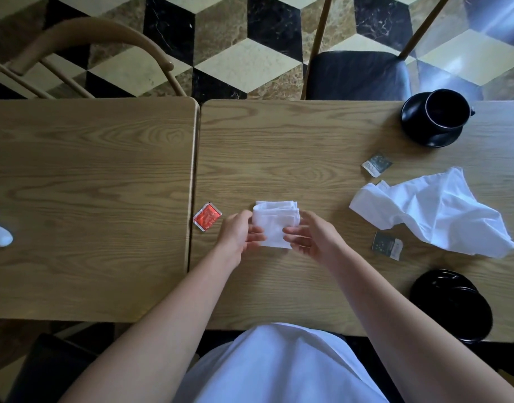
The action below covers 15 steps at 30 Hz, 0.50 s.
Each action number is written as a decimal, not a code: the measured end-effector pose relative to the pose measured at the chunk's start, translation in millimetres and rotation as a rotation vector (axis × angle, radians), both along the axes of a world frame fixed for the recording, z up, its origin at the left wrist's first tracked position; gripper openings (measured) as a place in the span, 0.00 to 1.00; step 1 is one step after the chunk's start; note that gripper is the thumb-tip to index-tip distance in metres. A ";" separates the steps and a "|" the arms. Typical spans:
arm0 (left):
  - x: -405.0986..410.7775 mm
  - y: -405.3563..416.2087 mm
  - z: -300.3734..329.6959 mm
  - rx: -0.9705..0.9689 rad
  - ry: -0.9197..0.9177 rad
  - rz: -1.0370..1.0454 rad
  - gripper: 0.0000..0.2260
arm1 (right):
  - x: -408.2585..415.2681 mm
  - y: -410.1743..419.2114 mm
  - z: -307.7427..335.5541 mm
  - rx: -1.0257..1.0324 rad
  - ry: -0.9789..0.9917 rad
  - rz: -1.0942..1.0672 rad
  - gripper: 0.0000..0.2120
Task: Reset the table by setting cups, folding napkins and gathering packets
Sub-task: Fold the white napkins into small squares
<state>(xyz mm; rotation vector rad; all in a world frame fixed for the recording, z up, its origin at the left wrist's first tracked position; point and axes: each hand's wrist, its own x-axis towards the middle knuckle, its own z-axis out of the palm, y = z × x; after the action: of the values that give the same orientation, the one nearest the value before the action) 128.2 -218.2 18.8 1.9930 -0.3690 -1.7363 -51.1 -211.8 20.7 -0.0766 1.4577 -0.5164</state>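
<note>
head view: folded napkin [274, 225], mid counter [279, 158], is soft, light and limp; best pinched at its side edges, as left grip [240, 232] and right grip [309, 238] do now. crumpled napkin [433, 210] lies right.

Folded white napkin [275, 223]: on wooden table [293, 146], pinched at its sides by left hand [239, 234] and right hand [314, 237]. Red packet [207, 216]: just left of napkin. Crumpled napkin [436, 210], two dark packets [377, 164] [387, 245], black cup [447, 113] on saucer [415, 129]: right of it.
</note>
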 end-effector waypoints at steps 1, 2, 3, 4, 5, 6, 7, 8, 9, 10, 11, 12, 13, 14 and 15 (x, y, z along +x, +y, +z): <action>0.4 -3.5 -2.7 -0.011 -0.026 -0.045 0.06 | 0.3 -4.7 -2.2 0.006 0.012 0.021 0.11; 0.8 -6.6 -5.2 -0.024 -0.052 -0.090 0.05 | 0.7 -8.8 -4.3 0.008 0.032 0.054 0.10; 0.8 -9.4 -8.1 -0.038 -0.076 -0.127 0.04 | 1.2 -12.5 -6.3 0.005 0.063 0.099 0.09; 0.7 -11.8 -11.3 -0.051 -0.102 -0.155 0.05 | 1.7 -15.5 -8.7 0.001 0.101 0.148 0.08; 0.2 -14.1 -15.1 -0.063 -0.135 -0.177 0.06 | 2.1 -17.9 -11.5 -0.003 0.147 0.196 0.08; -0.3 -16.6 -18.9 -0.071 -0.173 -0.195 0.07 | 2.4 -19.8 -14.4 -0.006 0.196 0.239 0.08; -0.9 -18.9 -22.7 -0.076 -0.211 -0.212 0.08 | 2.4 -21.0 -16.7 -0.011 0.242 0.280 0.09; -2.0 -21.3 -26.6 -0.079 -0.240 -0.229 0.08 | 2.3 -21.7 -18.3 -0.024 0.284 0.318 0.09; -3.0 -23.7 -30.2 -0.079 -0.268 -0.246 0.08 | 2.6 -22.1 -19.4 -0.050 0.323 0.352 0.10; -4.0 -25.8 -32.9 -0.075 -0.303 -0.260 0.08 | 3.4 -21.7 -20.1 -0.089 0.370 0.382 0.11; -5.0 -27.8 -35.2 -0.070 -0.344 -0.270 0.08 | 4.3 -20.3 -20.3 -0.137 0.437 0.414 0.14; -6.0 -29.2 -37.4 -0.064 -0.383 -0.276 0.08 | 5.2 -18.3 -19.8 -0.199 0.528 0.460 0.16; -7.1 -30.7 -39.3 -0.063 -0.409 -0.280 0.09 | 6.4 -16.3 -18.9 -0.277 0.629 0.540 0.15; -8.7 -32.2 -39.6 -0.072 -0.426 -0.292 0.10 | 8.4 -14.7 -18.5 -0.361 0.710 0.650 0.13; -10.2 -33.3 -39.2 -0.097 -0.455 -0.333 0.10 | 11.5 -13.0 -18.3 -0.441 0.753 0.784 0.11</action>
<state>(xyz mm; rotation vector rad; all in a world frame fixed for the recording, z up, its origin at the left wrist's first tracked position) 118.0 -251.4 -20.4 2.3459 -0.9640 -1.3859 -39.5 -224.9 2.4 -1.2511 1.8393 -0.1358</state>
